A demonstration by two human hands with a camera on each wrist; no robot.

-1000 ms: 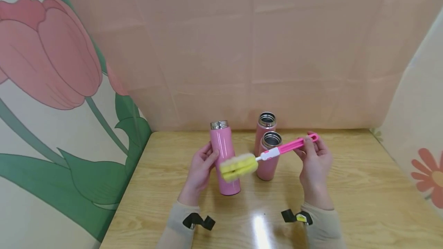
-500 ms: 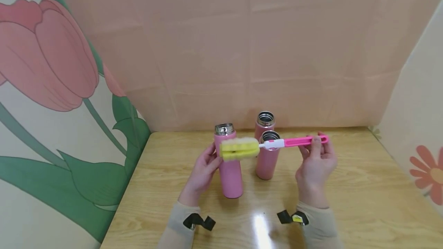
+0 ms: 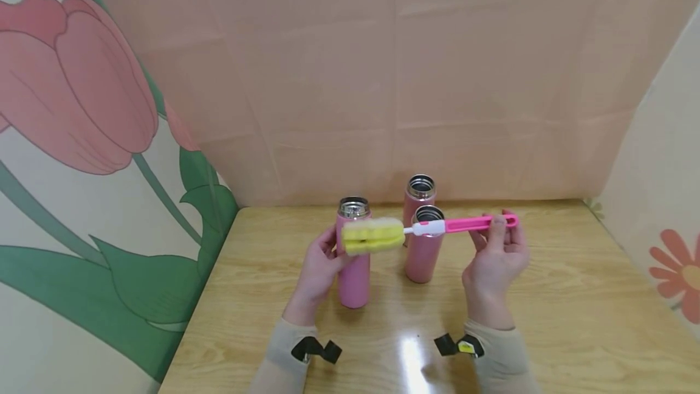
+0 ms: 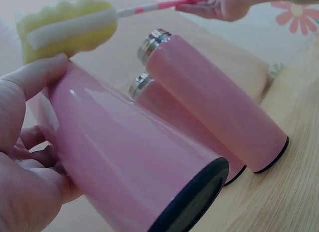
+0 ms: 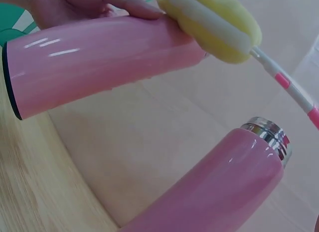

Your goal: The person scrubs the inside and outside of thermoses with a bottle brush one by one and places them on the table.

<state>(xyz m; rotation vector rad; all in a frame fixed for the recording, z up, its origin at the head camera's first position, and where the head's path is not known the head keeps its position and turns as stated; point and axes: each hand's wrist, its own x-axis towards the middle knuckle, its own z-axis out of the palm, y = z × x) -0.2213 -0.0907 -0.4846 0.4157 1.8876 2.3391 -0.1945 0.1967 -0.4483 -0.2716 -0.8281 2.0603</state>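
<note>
My left grip (image 3: 319,272) is clamped round the upper part of a glossy pink cylindrical bottle with a bare metal neck (image 3: 354,284), held clear of the light wood-grain counter (image 3: 579,297); its black underside shows in the left wrist view. My right grip (image 3: 496,260) pinches the handle end of a pink-and-white plastic brush (image 3: 429,228), which lies roughly level in the air. Its yellow sponge head (image 3: 373,236) screens the upper part of the held bottle from the head camera; contact between them cannot be confirmed.

Obstructions: two matching pink bottles stand upright to the right of the held one, the nearer bottle (image 3: 421,263) partly hiding the rear bottle (image 3: 417,204). The brush crosses in front of the nearer mouth. A creased pink backdrop (image 3: 328,78) rises behind the counter.
</note>
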